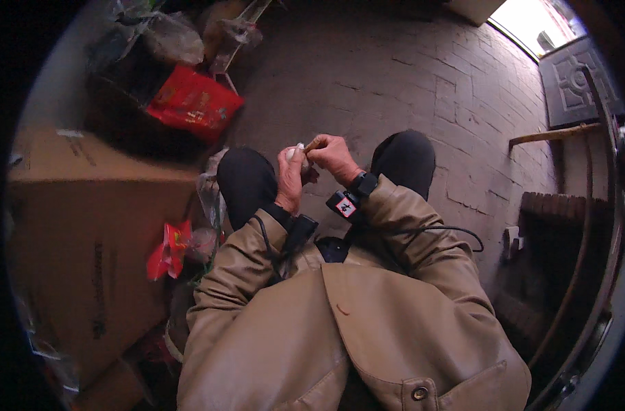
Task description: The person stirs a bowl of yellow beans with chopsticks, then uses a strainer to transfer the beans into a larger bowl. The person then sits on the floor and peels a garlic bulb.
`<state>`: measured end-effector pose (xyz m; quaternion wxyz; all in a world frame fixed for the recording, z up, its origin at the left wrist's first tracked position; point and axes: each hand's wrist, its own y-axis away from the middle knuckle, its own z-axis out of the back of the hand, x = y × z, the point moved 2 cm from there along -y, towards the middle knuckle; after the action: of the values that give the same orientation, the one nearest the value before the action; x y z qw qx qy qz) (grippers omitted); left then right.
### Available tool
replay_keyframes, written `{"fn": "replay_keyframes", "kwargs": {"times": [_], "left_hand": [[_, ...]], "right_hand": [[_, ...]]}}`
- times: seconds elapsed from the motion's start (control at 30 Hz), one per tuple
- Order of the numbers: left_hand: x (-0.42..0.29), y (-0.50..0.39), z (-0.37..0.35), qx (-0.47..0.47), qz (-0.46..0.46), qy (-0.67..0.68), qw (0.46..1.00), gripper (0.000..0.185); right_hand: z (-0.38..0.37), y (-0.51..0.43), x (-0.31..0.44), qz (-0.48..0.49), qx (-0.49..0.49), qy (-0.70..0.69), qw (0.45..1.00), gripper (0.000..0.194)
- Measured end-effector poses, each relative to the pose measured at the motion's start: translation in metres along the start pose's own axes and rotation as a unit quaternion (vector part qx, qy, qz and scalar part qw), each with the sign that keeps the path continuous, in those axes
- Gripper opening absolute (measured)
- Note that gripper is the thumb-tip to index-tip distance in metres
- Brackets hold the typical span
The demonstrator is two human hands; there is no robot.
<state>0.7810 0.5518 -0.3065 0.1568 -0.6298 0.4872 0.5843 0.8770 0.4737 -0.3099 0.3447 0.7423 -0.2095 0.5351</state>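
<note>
Between my knees, my left hand [290, 180] is wrapped around a small whitish bulb [291, 153], which looks like garlic. Its lower part is hidden by the fingers and thumb. My right hand [334, 155] comes in from the right, thumb and forefinger pinched together at the top of the bulb. A small white tip shows beside those fingertips; the exact bit they grip is too small to make out. Both wrists carry black straps with small black devices, and a cable runs along the right sleeve.
Large cardboard boxes [86, 246] stand at the left, with a red packet [195, 103] and clear plastic bags [173, 38] above. A smaller red wrapper [171, 250] hangs beside them. Brick paving [420, 77] lies ahead. At the right are a wooden stick [554, 134] and a dark ribbed object [554, 205].
</note>
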Motion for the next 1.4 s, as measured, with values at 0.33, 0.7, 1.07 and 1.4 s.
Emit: {"fn": "replay_keyframes", "kwargs": {"times": [0.33, 0.7, 1.07, 1.4], "left_hand": [[0.026, -0.024, -0.002, 0.09, 0.055, 0.063, 0.992, 0.032], [0.016, -0.026, 0.025, 0.229, 0.287, 0.19, 0.911, 0.034], [0.017, -0.019, 0.031, 0.196, 0.256, 0.173, 0.931, 0.034], [0.017, -0.003, 0.017, 0.07, 0.045, -0.009, 0.996, 0.033]], "right_hand": [[0.016, -0.002, -0.023, 0.083, -0.052, 0.003, 0.995, 0.01], [0.01, 0.001, -0.014, 0.208, 0.039, 0.202, 0.956, 0.007], [0.011, -0.01, -0.033, 0.133, 0.099, 0.042, 0.985, 0.011], [0.014, -0.004, -0.027, 0.099, 0.099, -0.019, 0.99, 0.006]]}}
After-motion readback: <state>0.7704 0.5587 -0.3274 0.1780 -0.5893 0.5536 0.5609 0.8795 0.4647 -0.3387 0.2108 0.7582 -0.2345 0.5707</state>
